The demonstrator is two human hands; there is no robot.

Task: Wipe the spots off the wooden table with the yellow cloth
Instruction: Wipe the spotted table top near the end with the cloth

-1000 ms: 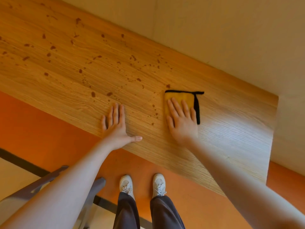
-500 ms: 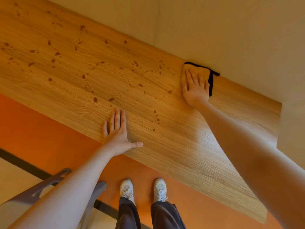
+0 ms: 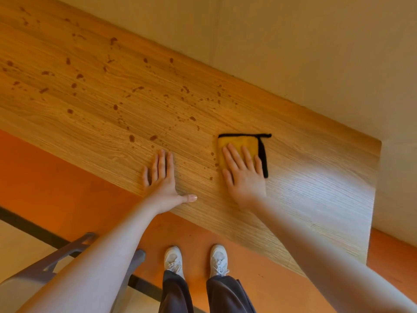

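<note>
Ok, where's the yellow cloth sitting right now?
In the head view the yellow cloth lies flat on the wooden table, right of centre near the front edge, under the right hand, with small spots just to its left.

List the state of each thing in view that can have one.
Cloth: folded, flat on the table, under the right hand.
Table: brown spots across the left and middle; the right part looks spotless.
Left hand: open, flat on the table near its front edge.
Right hand: open, fingers straight, pressing the cloth.
Chair: standing on the floor, left of the person.
</note>
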